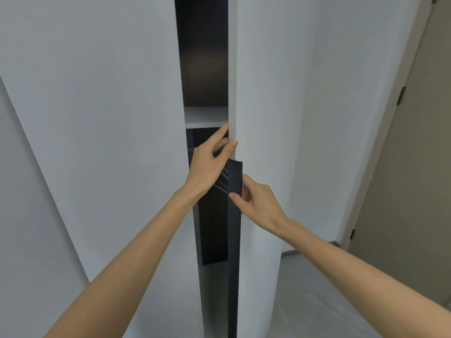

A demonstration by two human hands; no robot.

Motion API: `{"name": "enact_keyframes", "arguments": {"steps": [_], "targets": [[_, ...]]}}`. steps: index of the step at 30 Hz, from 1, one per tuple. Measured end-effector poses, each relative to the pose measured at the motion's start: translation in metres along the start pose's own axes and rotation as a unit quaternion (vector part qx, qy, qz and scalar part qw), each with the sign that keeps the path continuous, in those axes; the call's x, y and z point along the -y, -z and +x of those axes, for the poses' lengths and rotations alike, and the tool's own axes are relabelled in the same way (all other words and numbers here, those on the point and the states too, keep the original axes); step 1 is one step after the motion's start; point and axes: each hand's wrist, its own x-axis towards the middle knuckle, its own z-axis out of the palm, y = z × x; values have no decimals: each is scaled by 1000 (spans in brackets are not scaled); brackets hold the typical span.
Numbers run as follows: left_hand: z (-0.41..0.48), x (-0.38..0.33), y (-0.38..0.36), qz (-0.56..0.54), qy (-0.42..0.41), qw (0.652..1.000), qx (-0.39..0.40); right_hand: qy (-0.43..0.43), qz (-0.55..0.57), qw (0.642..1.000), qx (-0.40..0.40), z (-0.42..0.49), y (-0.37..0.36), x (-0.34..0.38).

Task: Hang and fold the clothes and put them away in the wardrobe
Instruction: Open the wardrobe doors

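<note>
The left hand (210,162) is gripping the wardrobe door (266,93) by its edge; the right hand (260,203) is pinching its black handle strip (234,240), beside a narrow gap (202,57).

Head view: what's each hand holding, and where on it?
Both hold the wardrobe door: left hand grips its white free edge just above the dark handle strip; right hand pinches that strip near its top.

head camera looks down, close to wardrobe (122,118).
</note>
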Motion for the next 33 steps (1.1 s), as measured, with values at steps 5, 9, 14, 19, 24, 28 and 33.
{"name": "enact_keyframes", "arguments": {"steps": [5, 9, 14, 19, 24, 28, 33], "targets": [[-17, -35, -41, -37, -1, 999, 27, 8, 10, 1000, 3, -37, 47, -15], [-25, -60, -80, -43, -6, 998, 49, 7, 13, 1000, -4, -65, 90, -25], [-28, -87, -130, -32, -16, 998, 59, -32, -3, 999, 7, -93, 145, -42], [-20, -106, -182, -11, -27, 996, 79, -62, -19, 998, 7, -116, 196, -61], [-11, -116, -235, -7, -33, 994, 106, -100, -38, 994, -15, -132, 233, -87], [-3, -120, -265, -14, -33, 994, 103, -126, -61, 990, -36, -138, 251, -108], [2, -122, -283, -15, -24, 997, 69, -137, -59, 988, -41, -143, 260, -115]]}}
